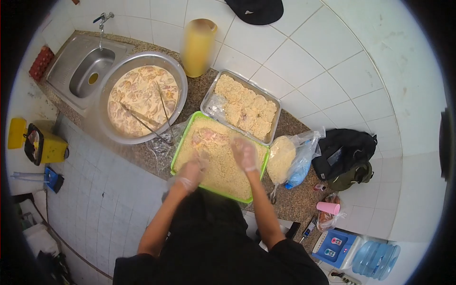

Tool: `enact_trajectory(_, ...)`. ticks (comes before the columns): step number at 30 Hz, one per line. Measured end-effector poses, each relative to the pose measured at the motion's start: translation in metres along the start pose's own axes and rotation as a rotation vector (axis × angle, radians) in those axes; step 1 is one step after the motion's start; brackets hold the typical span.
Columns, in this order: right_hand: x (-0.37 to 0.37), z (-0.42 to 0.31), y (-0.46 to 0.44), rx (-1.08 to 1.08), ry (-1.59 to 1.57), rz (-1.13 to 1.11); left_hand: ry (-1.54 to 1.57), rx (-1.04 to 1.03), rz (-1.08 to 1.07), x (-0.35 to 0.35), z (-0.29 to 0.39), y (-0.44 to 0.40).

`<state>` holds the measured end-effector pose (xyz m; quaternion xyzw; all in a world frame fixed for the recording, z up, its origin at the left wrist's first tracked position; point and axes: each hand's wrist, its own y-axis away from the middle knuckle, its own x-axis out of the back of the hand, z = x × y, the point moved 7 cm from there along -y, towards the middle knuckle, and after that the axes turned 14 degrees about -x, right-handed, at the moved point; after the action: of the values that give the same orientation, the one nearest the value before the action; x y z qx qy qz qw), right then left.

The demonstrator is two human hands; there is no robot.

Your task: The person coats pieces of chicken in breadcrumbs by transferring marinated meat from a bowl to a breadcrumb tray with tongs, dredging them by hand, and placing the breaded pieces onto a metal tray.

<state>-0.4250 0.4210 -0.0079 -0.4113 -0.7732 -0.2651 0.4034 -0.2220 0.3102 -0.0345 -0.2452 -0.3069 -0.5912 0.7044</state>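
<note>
A green-rimmed tray [178, 151] holds a bed of pale crumbs [223, 175]. A piece of raw meat [209, 137], partly coated with crumbs, lies toward its far side. My left hand [192, 172], in a clear plastic glove, is over the tray's near left part; its fingers are blurred at the crumbs. Gloved the same way, my right hand [245, 153] hovers at the tray's right side, fingers extended and apart from the meat. Behind stands a metal tray [205, 103] of crumb-coated pieces. A large metal basin [183, 78] at left contains meat in creamy liquid, with metal tongs [165, 105] resting in it.
At left is a steel sink [64, 71] with a tap [102, 23]. A yellow container [198, 50] stands against the wall. Right of the trays are a bag of crumbs [281, 159], a black backpack [344, 147], a pink cup [328, 207] and a water dispenser [335, 247].
</note>
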Motion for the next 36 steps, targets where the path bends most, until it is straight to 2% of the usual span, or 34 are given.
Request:
enact_trajectory(2, 0.009, 0.014, 0.052, -0.134, 0.057, -0.048, -0.012, -0.178, -0.127, -0.022, 0.025, -0.012)
enact_trajectory(3, 0.007, 0.015, 0.068, -0.176, 0.177, -0.158, -0.021, -0.268, -0.191, -0.037, 0.038, -0.019)
enact_trajectory(4, 0.005, 0.015, 0.085, -0.218, 0.298, -0.272, -0.042, -0.229, -0.244, -0.056, 0.043, -0.028)
enact_trajectory(5, -0.002, 0.019, 0.095, -0.214, 0.348, -0.289, -0.061, -0.188, -0.302, -0.081, 0.047, -0.034)
enact_trajectory(6, -0.008, 0.023, 0.105, -0.209, 0.398, -0.306, -0.089, -0.166, -0.295, -0.099, 0.041, -0.036)
enact_trajectory(7, -0.025, 0.033, 0.104, -0.156, 0.375, -0.216, -0.117, -0.143, -0.288, -0.117, 0.036, -0.038)
enact_trajectory(9, -0.061, 0.057, 0.094, -0.133, 0.143, -0.159, -0.19, -0.145, -0.124, -0.13, 0.024, -0.048)
enact_trajectory(11, -0.09, 0.074, 0.074, -0.197, -0.279, -0.228, -0.162, -0.182, 0.017, -0.088, 0.026, -0.038)
enact_trajectory(12, -0.086, 0.059, 0.068, -0.173, -0.342, -0.251, -0.149, -0.202, 0.082, -0.059, 0.026, -0.029)
enact_trajectory(14, -0.06, 0.016, 0.064, -0.123, -0.465, -0.297, -0.213, -0.068, -0.002, -0.015, 0.024, -0.013)
enact_trajectory(15, -0.051, 0.011, 0.059, -0.12, -0.341, -0.207, -0.246, -0.001, -0.03, -0.001, 0.018, -0.009)
enact_trajectory(17, -0.035, 0.006, 0.054, -0.112, -0.085, -0.037, -0.217, 0.026, 0.107, 0.013, 0.002, 0.001)
enact_trajectory(20, -0.052, -0.016, 0.055, -0.361, 0.113, -0.233, -0.182, 0.106, 0.193, 0.021, -0.011, 0.014)
enact_trajectory(24, -0.105, -0.021, 0.051, -0.132, 0.109, -0.143, -0.155, 0.169, 0.175, 0.012, -0.015, 0.022)
enact_trajectory(27, -0.131, 0.0, 0.043, -0.021, 0.007, -0.042, -0.138, 0.101, 0.2, 0.009, -0.015, 0.026)
enact_trajectory(29, -0.124, 0.02, 0.038, 0.078, -0.074, 0.062, -0.149, 0.11, 0.146, 0.002, -0.022, 0.031)
enact_trajectory(32, -0.049, 0.007, 0.033, -0.298, -0.029, -0.398, -0.111, 0.122, 0.065, -0.007, -0.023, 0.03)
enact_trajectory(35, -0.002, 0.01, 0.032, -0.389, -0.184, -0.421, -0.051, 0.095, -0.014, -0.012, -0.004, 0.022)
enact_trajectory(36, 0.014, 0.004, 0.03, -0.336, -0.137, -0.355, -0.033, 0.08, -0.038, -0.015, 0.003, 0.018)
